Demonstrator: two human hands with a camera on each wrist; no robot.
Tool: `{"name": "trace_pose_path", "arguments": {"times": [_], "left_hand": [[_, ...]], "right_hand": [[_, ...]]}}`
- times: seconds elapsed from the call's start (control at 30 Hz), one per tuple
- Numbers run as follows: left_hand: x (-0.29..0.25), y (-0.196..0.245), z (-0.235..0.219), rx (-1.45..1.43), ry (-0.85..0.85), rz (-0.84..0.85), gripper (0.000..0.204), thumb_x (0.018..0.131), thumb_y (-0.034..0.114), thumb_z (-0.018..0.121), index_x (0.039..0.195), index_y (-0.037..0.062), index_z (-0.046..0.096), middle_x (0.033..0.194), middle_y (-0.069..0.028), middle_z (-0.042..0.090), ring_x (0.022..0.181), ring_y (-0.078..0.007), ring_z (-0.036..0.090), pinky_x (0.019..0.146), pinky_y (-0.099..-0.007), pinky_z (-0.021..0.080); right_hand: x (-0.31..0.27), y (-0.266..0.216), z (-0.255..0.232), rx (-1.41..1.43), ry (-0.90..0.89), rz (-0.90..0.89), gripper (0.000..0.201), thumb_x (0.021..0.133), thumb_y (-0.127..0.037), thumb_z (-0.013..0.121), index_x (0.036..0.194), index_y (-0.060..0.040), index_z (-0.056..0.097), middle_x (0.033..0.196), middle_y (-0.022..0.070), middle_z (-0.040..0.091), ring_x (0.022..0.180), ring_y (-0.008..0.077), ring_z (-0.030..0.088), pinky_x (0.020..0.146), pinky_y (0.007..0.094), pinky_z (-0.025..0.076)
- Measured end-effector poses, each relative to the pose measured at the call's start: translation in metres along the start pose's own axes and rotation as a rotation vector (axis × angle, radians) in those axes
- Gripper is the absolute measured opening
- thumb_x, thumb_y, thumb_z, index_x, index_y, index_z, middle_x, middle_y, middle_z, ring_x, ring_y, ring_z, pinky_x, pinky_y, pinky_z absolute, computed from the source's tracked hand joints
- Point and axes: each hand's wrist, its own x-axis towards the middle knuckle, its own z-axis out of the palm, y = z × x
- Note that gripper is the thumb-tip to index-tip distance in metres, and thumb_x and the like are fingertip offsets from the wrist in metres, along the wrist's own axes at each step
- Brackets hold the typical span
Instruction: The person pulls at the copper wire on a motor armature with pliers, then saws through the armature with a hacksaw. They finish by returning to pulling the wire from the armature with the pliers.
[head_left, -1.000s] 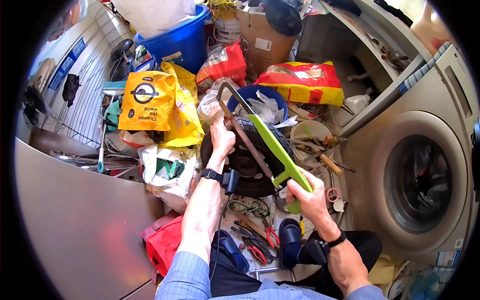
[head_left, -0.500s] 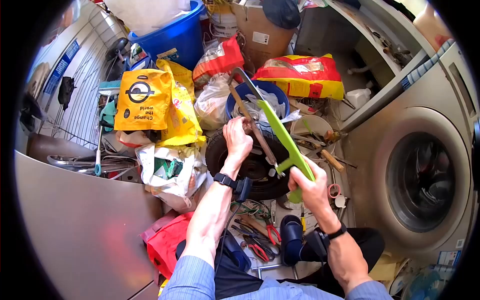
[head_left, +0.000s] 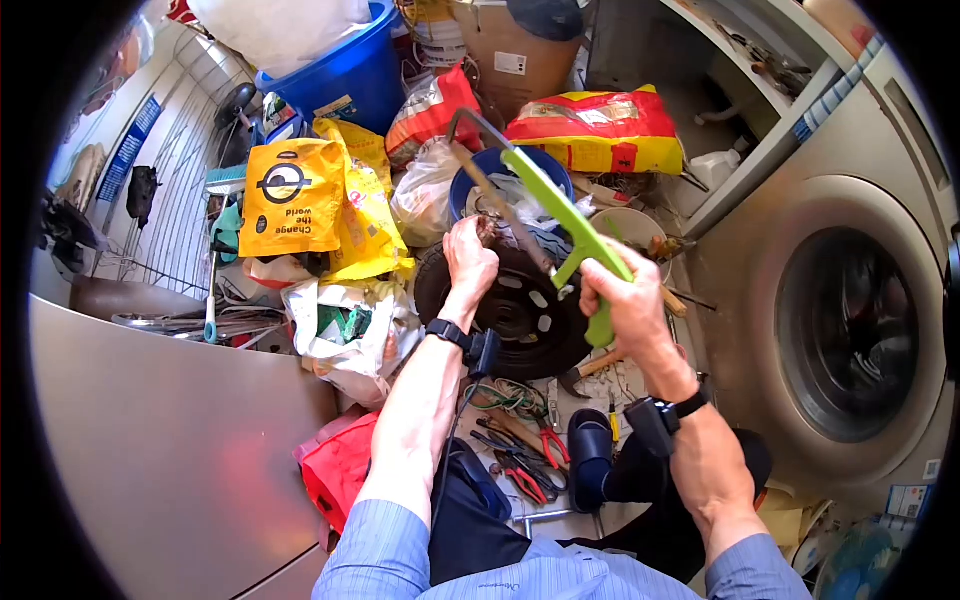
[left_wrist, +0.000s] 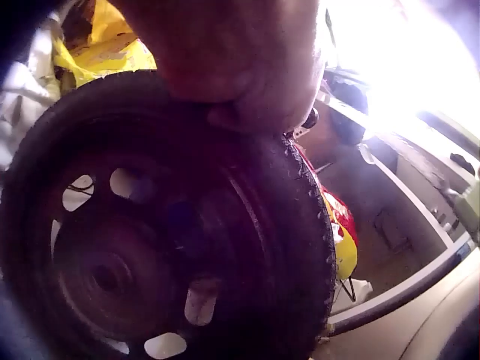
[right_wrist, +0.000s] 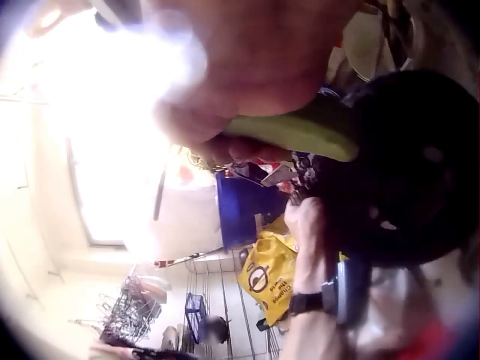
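My right hand [head_left: 625, 295] grips the green handle of a hacksaw [head_left: 560, 205], its fingers wrapped round the grip. The grey bow and brownish blade of the saw slant up and left, in front of the tyre and a blue bucket. My left hand [head_left: 470, 262] is at the upper left edge of the black tyre [head_left: 455, 325], fingers curled on a small brown piece [head_left: 487, 230]; what it is I cannot tell. In the left wrist view that hand lies over the tyre's upper edge [left_wrist: 142, 90]. Under my right hand the saw's green handle [right_wrist: 300, 135] shows in the right wrist view.
A hammer [head_left: 600, 362], pliers [head_left: 553, 445] and other tools lie on the floor before my feet. Behind the tyre are the blue bucket [head_left: 460, 190] and a red and yellow bag [head_left: 600, 130]. A washing machine [head_left: 740, 300] stands at the right, yellow bags [head_left: 290, 200] at the left.
My right hand has moved up and slightly right with the hacksaw. My left hand first went right, then slightly up and left, with the brown piece. More of the wheel and the hammer shows.
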Motion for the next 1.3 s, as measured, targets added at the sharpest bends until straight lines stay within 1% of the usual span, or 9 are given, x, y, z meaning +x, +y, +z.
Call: {"name": "trace_pose_path", "arguments": {"times": [0.23,0.4,0.53,0.57,0.6,0.67,0.8,0.87,1.3], "left_hand": [[0.004,0.007,-0.004,-0.061,-0.08,-0.091,0.033,0.08,0.0,0.057,0.111,-0.0011,0.071,0.112,-0.0255,0.073,0.107,-0.0444,0.069,0.096,-0.0471,0.053],[0.002,0.031,-0.02,-0.188,-0.248,-0.116,0.031,0.089,0.001,0.054,0.117,-0.0014,0.068,0.113,-0.0203,0.075,0.114,-0.0322,0.071,0.096,-0.0365,0.052],[0.023,-0.032,0.001,-0.145,-0.362,-0.135,0.053,0.072,-0.009,0.047,0.12,-0.0005,0.068,0.11,-0.0092,0.074,0.109,-0.0234,0.068,0.101,-0.03,0.048],[0.024,-0.044,0.006,-0.239,-0.368,-0.151,0.038,0.088,-0.005,0.05,0.122,-0.0021,0.065,0.112,-0.0113,0.074,0.117,-0.0189,0.067,0.1,-0.0284,0.048],[0.026,-0.051,0.01,-0.474,-0.39,-0.126,0.037,0.088,-0.003,0.052,0.123,-0.0025,0.064,0.112,-0.0135,0.074,0.116,-0.0204,0.067,0.099,-0.0304,0.049],[0.029,-0.069,0.014,-0.231,-0.373,-0.08,0.038,0.088,0.0,0.054,0.124,-0.0004,0.065,0.114,-0.0164,0.075,0.117,-0.0249,0.068,0.1,-0.0331,0.049],[0.021,-0.056,0.019,-0.165,-0.278,-0.119,0.039,0.086,0.004,0.056,0.122,0.0046,0.068,0.112,-0.0238,0.074,0.113,-0.0409,0.068,0.096,-0.0428,0.051],[0.009,0.02,-0.015,0.036,-0.25,-0.181,0.038,0.084,0.003,0.055,0.118,0.0058,0.071,0.109,-0.0238,0.074,0.112,-0.0411,0.068,0.096,-0.0435,0.051],[0.011,-0.008,-0.002,-0.011,-0.196,-0.14,0.047,0.078,0.001,0.057,0.123,-0.0018,0.068,0.125,-0.0261,0.07,0.123,-0.0421,0.063,0.11,-0.0466,0.047]], "right_hand": [[-0.055,-0.101,-0.074,-0.036,0.076,-0.179,0.042,0.099,-0.007,0.066,0.138,0.0077,0.06,0.072,0.0017,0.058,0.06,0.0105,0.054,0.057,0.0264,0.046],[-0.111,-0.089,-0.101,-0.048,0.174,-0.159,0.041,0.098,-0.008,0.067,0.137,0.0037,0.064,0.081,-0.0006,0.064,0.064,0.0067,0.056,0.059,0.0229,0.046],[-0.126,-0.092,-0.111,0.062,0.107,-0.085,0.042,0.098,-0.009,0.067,0.138,0.0043,0.062,0.084,0.0001,0.065,0.067,0.0066,0.058,0.06,0.0229,0.047],[-0.125,-0.095,-0.11,0.01,0.091,-0.097,0.043,0.098,-0.009,0.067,0.138,0.0043,0.061,0.085,0.0003,0.065,0.068,0.0065,0.058,0.061,0.0229,0.048],[-0.121,-0.096,-0.107,0.006,0.083,-0.104,0.043,0.098,-0.009,0.067,0.138,0.0043,0.061,0.085,0.0003,0.065,0.068,0.0065,0.058,0.061,0.0229,0.048],[-0.119,-0.091,-0.096,0.075,0.117,-0.405,0.046,0.098,-0.01,0.069,0.141,0.0037,0.059,0.087,0.0004,0.065,0.069,0.0059,0.057,0.062,0.0226,0.047],[-0.115,-0.043,-0.09,0.039,0.121,-0.165,0.043,0.101,-0.012,0.069,0.139,0.0035,0.06,0.082,-0.0014,0.062,0.068,0.0059,0.055,0.062,0.0229,0.047],[-0.109,-0.038,-0.079,0.006,0.138,-0.136,0.037,0.102,-0.014,0.067,0.134,0.0038,0.063,0.076,-0.0026,0.06,0.065,0.0061,0.054,0.06,0.0231,0.045],[-0.122,0.031,-0.035,0.135,0.072,0.145,0.032,0.1,-0.012,0.065,0.127,0.0055,0.065,0.072,-0.0012,0.058,0.061,0.0067,0.052,0.058,0.0242,0.043]]}}
